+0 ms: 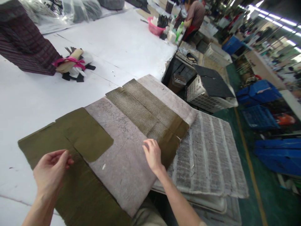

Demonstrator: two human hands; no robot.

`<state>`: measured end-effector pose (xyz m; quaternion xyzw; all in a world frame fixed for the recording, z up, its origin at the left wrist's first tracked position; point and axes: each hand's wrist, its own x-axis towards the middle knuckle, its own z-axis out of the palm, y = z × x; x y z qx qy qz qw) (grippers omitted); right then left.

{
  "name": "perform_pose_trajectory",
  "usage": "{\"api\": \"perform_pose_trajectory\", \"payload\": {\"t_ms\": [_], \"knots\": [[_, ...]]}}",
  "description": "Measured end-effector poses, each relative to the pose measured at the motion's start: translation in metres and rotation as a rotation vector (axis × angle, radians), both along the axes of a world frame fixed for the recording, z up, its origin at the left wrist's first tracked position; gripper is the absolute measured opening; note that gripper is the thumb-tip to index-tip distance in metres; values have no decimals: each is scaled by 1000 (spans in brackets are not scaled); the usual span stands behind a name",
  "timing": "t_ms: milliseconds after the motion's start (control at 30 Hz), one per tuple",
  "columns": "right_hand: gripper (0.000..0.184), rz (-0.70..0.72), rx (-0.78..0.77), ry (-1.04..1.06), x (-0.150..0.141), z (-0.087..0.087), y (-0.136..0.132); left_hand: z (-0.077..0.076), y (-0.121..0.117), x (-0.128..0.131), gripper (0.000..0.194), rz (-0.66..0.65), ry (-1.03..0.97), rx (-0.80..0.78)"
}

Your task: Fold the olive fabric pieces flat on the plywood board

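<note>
My left hand (50,171) hovers over an olive-green fabric sheet (87,194) at the lower left. Its thumb and forefinger are pressed together; whatever may be between them is too small to make out. A smaller olive fabric piece (91,135) lies partly beside and over that sheet. My right hand (153,155) is at the left edge of a pair of olive fabric strips (138,108) with a pale, textured surface. Its fingers are loosely bent and somewhat apart, with nothing visible in them. The fabric lies on a worn, greyish-pink board (117,150).
A grey striped padded sheet (207,157) rests to the right on stacked trays. Behind stand a white crate (202,94) and blue bins (277,157). A dark patterned bundle (28,44) with a pink tie sits on the white table (113,40). Another person (196,17) is at the far end.
</note>
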<state>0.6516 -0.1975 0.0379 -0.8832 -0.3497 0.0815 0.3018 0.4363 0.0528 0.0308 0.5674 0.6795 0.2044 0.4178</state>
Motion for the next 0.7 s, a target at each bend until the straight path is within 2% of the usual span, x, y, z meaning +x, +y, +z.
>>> {"api": "perform_pose_trajectory", "payload": {"t_ms": [100,200,333,500,600,700], "knots": [[17,-151,-81,-134,23,-1,-52,1,-28,-11,34,-57,-51,6],[20,-205,-175,-237,41,-3,-77,-2,-62,-24,45,-165,-105,-31],[21,-203,-307,-291,58,-2,-81,-7,-106,-36,50,-322,-146,-64],[13,-151,-396,-138,71,2,-75,-7,-154,-29,40,-505,-156,-8],[12,-95,-377,-103,72,2,-75,-6,-177,-20,32,-645,-166,21],[7,-50,-296,-111,67,-1,-77,-4,-193,-16,26,-762,-171,27]]}}
